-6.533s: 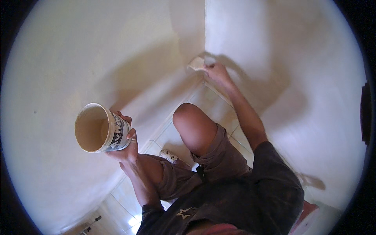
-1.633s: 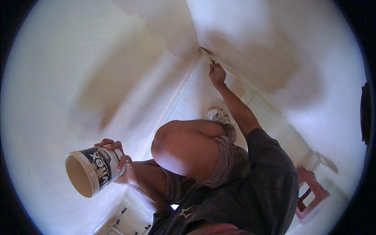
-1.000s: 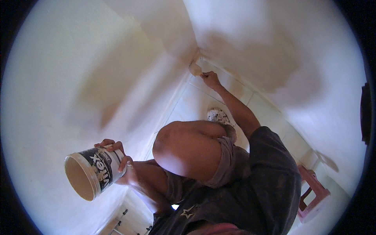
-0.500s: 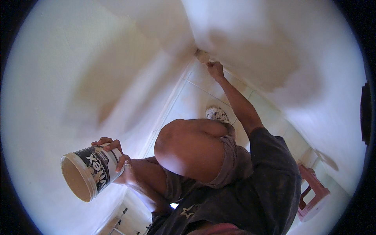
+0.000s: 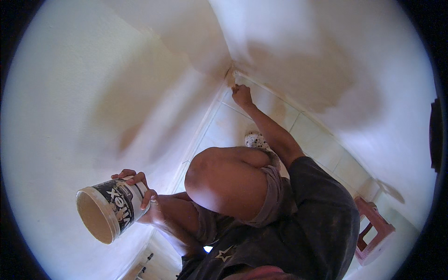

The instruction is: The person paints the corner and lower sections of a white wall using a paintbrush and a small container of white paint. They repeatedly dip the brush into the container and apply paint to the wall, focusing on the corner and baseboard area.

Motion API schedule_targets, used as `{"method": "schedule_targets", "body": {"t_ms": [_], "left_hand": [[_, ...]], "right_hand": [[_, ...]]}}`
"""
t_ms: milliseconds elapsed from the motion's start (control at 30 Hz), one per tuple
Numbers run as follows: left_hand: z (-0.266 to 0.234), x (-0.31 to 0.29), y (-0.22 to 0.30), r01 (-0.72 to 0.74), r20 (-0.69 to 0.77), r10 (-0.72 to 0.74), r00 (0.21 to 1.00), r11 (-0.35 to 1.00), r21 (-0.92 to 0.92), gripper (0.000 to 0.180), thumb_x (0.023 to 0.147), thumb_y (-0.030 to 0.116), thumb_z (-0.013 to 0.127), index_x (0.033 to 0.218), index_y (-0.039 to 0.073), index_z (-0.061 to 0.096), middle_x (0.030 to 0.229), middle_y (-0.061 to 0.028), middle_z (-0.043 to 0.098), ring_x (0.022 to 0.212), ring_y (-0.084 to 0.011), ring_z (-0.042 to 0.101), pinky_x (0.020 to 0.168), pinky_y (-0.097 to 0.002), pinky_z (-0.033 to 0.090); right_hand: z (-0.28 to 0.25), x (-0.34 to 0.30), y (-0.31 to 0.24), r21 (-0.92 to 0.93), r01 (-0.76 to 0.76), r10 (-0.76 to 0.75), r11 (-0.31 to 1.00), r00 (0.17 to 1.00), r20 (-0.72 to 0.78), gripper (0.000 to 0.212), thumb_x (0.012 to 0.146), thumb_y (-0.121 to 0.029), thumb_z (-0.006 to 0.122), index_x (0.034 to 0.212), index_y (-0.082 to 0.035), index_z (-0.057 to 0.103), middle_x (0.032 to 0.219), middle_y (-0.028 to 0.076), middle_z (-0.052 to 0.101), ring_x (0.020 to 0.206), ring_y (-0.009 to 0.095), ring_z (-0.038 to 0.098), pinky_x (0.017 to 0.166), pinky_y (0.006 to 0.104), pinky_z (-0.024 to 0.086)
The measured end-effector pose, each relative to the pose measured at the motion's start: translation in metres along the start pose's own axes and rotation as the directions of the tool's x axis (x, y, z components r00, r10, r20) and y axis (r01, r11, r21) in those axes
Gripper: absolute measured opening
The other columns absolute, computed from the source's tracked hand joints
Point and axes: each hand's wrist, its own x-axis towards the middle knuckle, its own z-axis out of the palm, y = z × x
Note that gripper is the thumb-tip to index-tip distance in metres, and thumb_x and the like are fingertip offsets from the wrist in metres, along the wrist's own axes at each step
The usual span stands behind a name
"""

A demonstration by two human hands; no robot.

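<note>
1. The left wall [image 5: 60,116] is the broadest surface, off-white, filling 8 to 11 o'clock; soft shadows [image 5: 123,102] cross it, and a tan patch [image 5: 186,32] lies towards 11; whether it is damp or shaded, I cannot tell.
2. The right wall [image 5: 368,42], also pale, spans 1 to 4 o'clock and meets the left one at a corner [image 5: 230,56] near 12.
3. Between them lies the floor [image 5: 224,126], pale tiles with thin joints, narrowing towards 12.
4. From 5 to 6 o'clock comes the crouching person's dark shirt [image 5: 298,228], with a bent bare knee [image 5: 219,179] near the centre.
5. The bucket [image 5: 112,205], white with a black label, is at 8 o'clock, tilted, its tan-lined mouth facing out towards 8.
6. A reddish-pink plastic stool [image 5: 383,228], partly hidden, sits at 4.
7. The left hand [image 5: 148,199] has its fingers spread around the bucket's base end, gripping it.
8. The right hand [image 5: 242,96], just past 12, has its fingers curled closed on the flat tool.
9. That flat tool [image 5: 231,80], pale and blurred, is at 12, low in the corner; contact with the wall is unclear.
</note>
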Motion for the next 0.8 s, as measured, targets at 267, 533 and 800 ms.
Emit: {"method": "schedule_targets", "body": {"t_ms": [267,533,800], "left_hand": [[0.004,-0.009,0.005,0.007,-0.043,-0.009,0.999,1.000,-0.030,0.078,0.082,0.036,0.078,0.147,0.008,0.043,0.145,-0.0113,0.038,0.136,-0.0290,0.038,0.075,-0.0449,0.055],[-0.003,-0.007,0.005,-0.037,-0.048,0.038,0.998,0.999,0.026,0.079,0.086,0.038,0.076,0.151,0.007,0.042,0.147,-0.0140,0.038,0.134,-0.0297,0.039,0.068,-0.0427,0.056],[0.005,-0.005,0.000,-0.027,-0.065,0.028,0.998,0.999,0.026,0.071,0.087,0.036,0.074,0.146,0.008,0.045,0.145,-0.0102,0.039,0.136,-0.0282,0.039,0.073,-0.0428,0.054]], "right_hand": [[-0.025,0.013,0.006,0.192,-0.172,0.192,0.966,0.977,-0.090,0.029,0.093,-0.024,0.064,0.092,0.002,0.077,0.088,0.030,0.071,0.085,0.045,0.072,0.085,0.0538,0.057],[0.017,-0.035,0.039,0.169,0.037,-0.060,0.985,0.989,0.133,0.035,0.095,-0.032,0.066,0.088,0.000,0.077,0.087,0.028,0.072,0.085,0.043,0.072,0.081,0.0498,0.057],[0.020,-0.012,0.031,0.183,-0.009,0.007,0.983,1.000,0.011,0.034,0.091,-0.035,0.072,0.094,-0.002,0.079,0.085,0.026,0.073,0.084,0.040,0.075,0.077,0.0470,0.058]]}}
